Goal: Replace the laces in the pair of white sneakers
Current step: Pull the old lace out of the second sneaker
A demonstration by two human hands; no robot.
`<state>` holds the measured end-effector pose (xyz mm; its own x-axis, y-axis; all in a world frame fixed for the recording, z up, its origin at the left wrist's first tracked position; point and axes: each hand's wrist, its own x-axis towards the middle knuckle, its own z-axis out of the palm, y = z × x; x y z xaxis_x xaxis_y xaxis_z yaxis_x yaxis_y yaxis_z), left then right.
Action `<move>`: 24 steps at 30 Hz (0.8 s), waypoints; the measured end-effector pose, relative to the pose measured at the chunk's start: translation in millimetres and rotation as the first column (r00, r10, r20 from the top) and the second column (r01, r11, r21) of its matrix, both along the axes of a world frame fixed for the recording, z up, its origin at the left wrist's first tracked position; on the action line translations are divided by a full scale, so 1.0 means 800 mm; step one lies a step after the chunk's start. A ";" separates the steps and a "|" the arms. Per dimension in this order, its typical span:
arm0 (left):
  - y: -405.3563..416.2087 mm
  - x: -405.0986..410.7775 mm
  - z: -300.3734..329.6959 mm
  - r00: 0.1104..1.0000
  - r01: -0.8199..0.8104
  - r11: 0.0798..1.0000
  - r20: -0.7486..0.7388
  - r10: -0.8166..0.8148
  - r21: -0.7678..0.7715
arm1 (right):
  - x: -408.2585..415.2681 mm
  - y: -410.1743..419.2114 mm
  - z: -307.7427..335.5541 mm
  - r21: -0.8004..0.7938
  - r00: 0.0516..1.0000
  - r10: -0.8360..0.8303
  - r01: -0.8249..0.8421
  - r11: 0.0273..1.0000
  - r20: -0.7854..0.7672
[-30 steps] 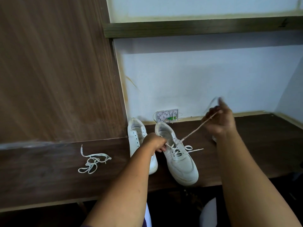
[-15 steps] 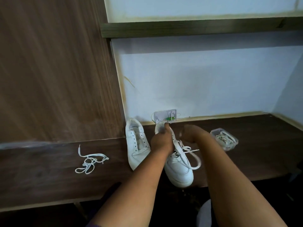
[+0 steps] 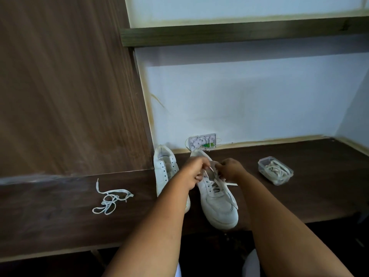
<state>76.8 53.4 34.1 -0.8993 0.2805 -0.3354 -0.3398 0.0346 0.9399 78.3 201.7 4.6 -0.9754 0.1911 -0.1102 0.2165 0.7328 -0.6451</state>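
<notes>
Two white sneakers stand side by side on the dark wooden desk [image 3: 60, 222], toes toward me. The left sneaker [image 3: 164, 170] has bare eyelets and no lace. The right sneaker [image 3: 218, 202] is partly laced with a white lace [image 3: 209, 173]. My left hand [image 3: 194, 171] pinches one lace end over the upper eyelets. My right hand [image 3: 230, 169] grips the lace on the other side of the tongue. A loose end trails off the shoe's right side.
A loose white lace [image 3: 109, 198] lies tangled on the desk to the left. A clear plastic box [image 3: 276, 170] holding coiled laces sits to the right. A white wall outlet plate [image 3: 202, 141] is behind the shoes. A wooden panel [image 3: 69, 86] rises at left, a shelf [image 3: 239, 35] overhead.
My right hand came down from pulling the lace up and to the right. Both hands have met over the right sneaker's upper eyelets, and the plastic box is uncovered.
</notes>
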 end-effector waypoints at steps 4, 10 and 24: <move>-0.033 -0.014 0.029 0.969 -0.245 0.901 0.102 0.223 0.358 | 0.004 0.000 0.002 0.032 1.000 -0.024 0.024 0.999 -0.017; -0.074 -0.012 0.086 0.828 -0.450 0.717 -0.051 0.558 0.533 | 0.002 -0.010 -0.004 0.045 1.000 0.004 -0.003 0.999 -0.009; -0.036 0.030 0.068 0.827 0.488 0.865 -0.378 -0.416 0.116 | 0.011 -0.026 0.044 -0.324 0.936 0.319 -0.258 0.910 0.149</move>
